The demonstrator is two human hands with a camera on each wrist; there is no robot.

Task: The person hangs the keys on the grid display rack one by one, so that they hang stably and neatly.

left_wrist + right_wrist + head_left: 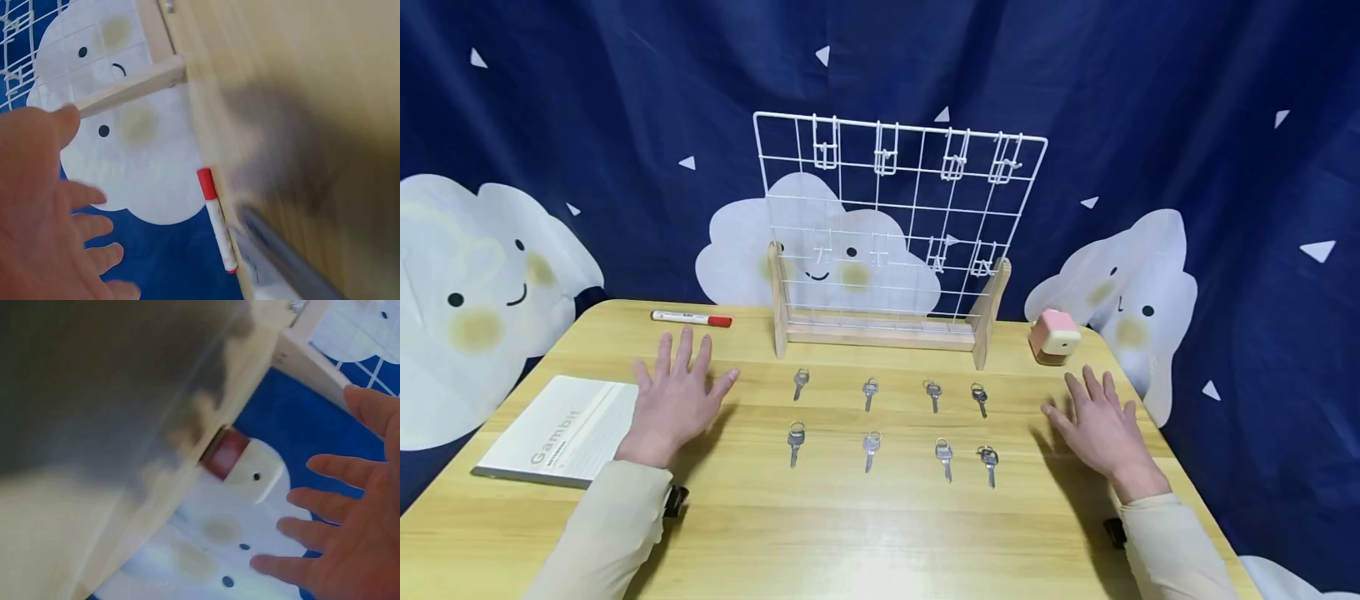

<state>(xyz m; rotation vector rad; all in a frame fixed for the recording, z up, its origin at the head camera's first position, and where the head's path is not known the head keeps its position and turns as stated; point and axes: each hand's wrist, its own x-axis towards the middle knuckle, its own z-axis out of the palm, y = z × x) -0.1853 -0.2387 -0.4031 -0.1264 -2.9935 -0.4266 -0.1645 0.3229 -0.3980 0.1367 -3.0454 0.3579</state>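
Observation:
My left hand (676, 404) hovers palm down with spread fingers over the table's left side, close to a notebook (561, 429) and a marker with a red cap (692, 318). On the right, my right hand (1105, 429) is likewise spread and holds nothing, just in front of a pink and cream box-shaped item (1055, 337). Between the hands lie two rows of keys with rings, among them a front-left key (795, 443) and a back-right key (980, 400). Behind them a white wire grid rack (917, 204) stands on wooden feet, with several wire hooks (886, 150) hung on it.
The wooden table (850, 533) reaches back to a dark blue curtain (625, 83) printed with clouds. The rack's wooden feet, such as the right one (992, 312), rise near the back edge. A dark strap piece (676, 502) sits at the left wrist.

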